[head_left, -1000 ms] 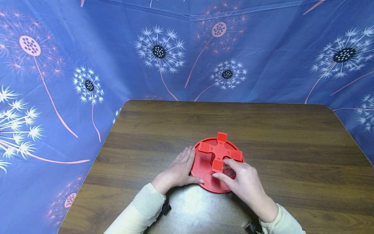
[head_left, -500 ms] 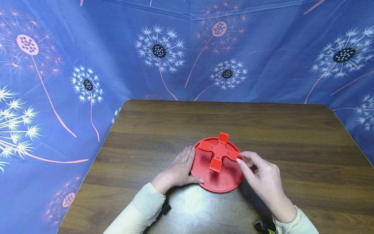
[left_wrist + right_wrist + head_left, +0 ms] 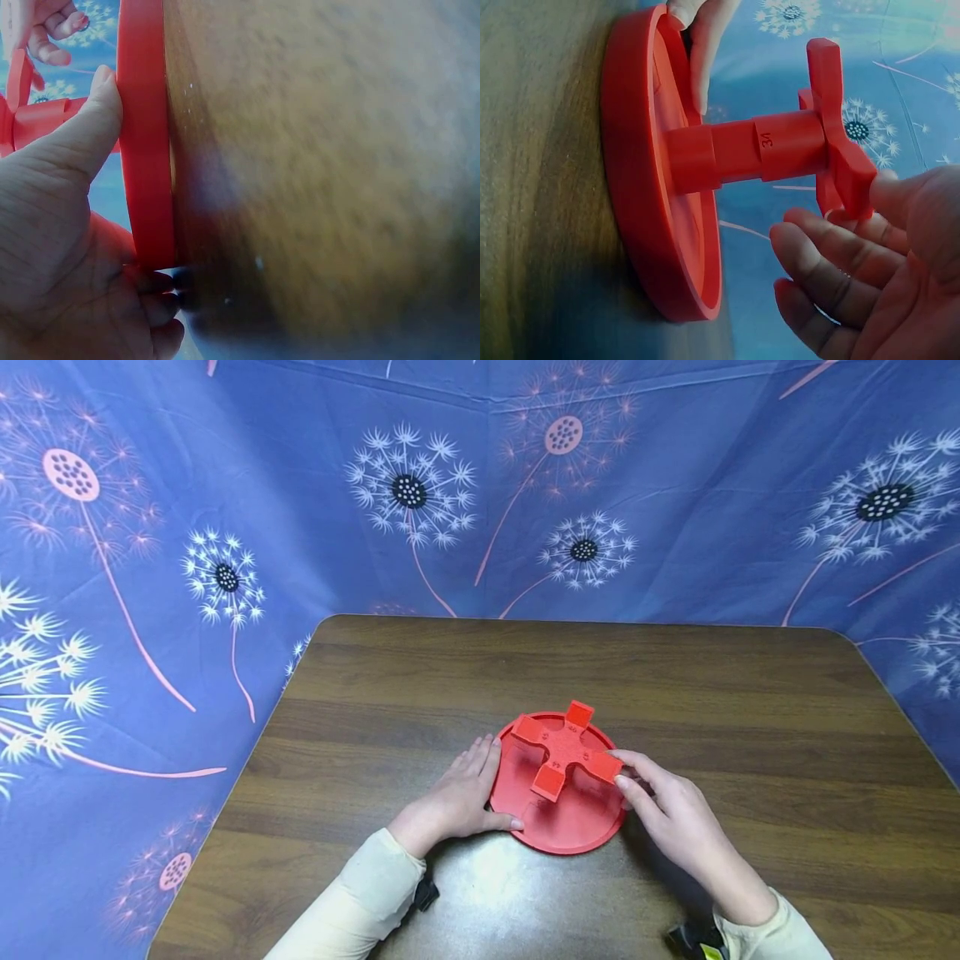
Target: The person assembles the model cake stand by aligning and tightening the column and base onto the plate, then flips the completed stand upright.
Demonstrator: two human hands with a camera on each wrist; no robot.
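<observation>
A red round dish [image 3: 567, 839] with a raised rim sits on the table. From its middle rises a stepped post [image 3: 735, 148] marked 31, topped by a red four-armed cross knob [image 3: 564, 748] with small numbers near its arms. My left hand [image 3: 452, 797] holds the dish by the rim, its fingers along the left side and its thumb over the front edge. In the left wrist view that thumb [image 3: 101, 116] hooks over the rim. My right hand [image 3: 678, 822] pinches the end of the cross knob's right arm between thumb and fingers; its remaining fingers curve loosely below.
A brown wood-grain table [image 3: 420, 685] extends behind and to both sides of the dish. Blue cloth with a dandelion pattern [image 3: 480, 510] hangs along the table's back and left edges. Black straps [image 3: 426, 893] show under the sleeves.
My right hand has moved from beside the knob's front arm to its right arm and now pinches it. The cross knob has turned slightly clockwise. My left hand has stayed put.
</observation>
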